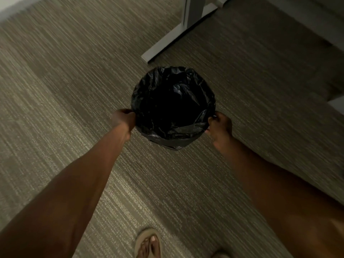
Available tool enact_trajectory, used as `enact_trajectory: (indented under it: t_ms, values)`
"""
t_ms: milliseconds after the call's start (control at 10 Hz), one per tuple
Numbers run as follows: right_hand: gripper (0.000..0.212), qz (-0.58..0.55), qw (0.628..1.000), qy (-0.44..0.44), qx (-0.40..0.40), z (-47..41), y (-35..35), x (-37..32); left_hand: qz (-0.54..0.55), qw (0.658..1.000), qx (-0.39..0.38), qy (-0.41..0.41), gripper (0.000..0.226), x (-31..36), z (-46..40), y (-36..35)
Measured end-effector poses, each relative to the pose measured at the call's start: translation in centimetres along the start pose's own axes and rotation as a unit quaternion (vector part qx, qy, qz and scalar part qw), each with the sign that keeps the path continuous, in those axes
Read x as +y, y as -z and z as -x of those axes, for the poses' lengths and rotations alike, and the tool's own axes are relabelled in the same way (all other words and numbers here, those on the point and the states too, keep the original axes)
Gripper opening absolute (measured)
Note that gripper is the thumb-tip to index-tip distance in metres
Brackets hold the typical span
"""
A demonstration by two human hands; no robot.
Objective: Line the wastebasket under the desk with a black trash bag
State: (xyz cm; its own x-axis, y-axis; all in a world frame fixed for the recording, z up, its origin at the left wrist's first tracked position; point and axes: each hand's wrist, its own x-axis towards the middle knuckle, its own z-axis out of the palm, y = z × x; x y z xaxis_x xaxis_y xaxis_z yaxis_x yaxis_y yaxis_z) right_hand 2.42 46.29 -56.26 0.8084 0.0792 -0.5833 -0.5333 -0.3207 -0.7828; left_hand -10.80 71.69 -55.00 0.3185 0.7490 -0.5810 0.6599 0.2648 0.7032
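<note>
A round wastebasket (174, 140) stands on the carpet in the middle of the head view. A black trash bag (149, 86) sits inside it, open, with its edge folded down over the rim all around. My left hand (123, 119) grips the bag-covered rim on the left side. My right hand (220, 125) pinches the bag at the rim on the right side. The basket's own wall is hidden under the plastic.
A white desk leg with a flat foot (167, 40) stands on the carpet just beyond the basket. A second white foot (337, 104) shows at the right edge. My sandalled foot (149, 243) is at the bottom.
</note>
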Motion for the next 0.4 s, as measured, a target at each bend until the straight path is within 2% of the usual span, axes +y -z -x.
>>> enact_trajectory:
  t_ms: [100, 200, 300, 400]
  values:
    - [0.024, 0.080, 0.996, 0.033, -0.004, 0.2, 0.6, -0.3, 0.012, 1.000, -0.003, 0.003, 0.026, 0.6, 0.7, 0.1]
    - [0.061, 0.187, 0.979, 0.072, 0.027, 1.5, 1.5, -0.6, 0.030, 0.998, -0.031, 0.046, 0.036, 1.1, 2.3, 0.4]
    - [0.076, 0.263, 0.953, 0.137, 0.056, 3.5, 2.4, -1.5, -0.075, 0.997, -0.027, -0.020, 0.064, 0.9, 3.7, 0.9]
    - [0.077, 0.374, 0.894, 0.244, 0.042, 6.6, 2.9, -2.9, -0.254, 0.941, 0.013, -0.225, 0.088, 0.4, 7.3, 1.2]
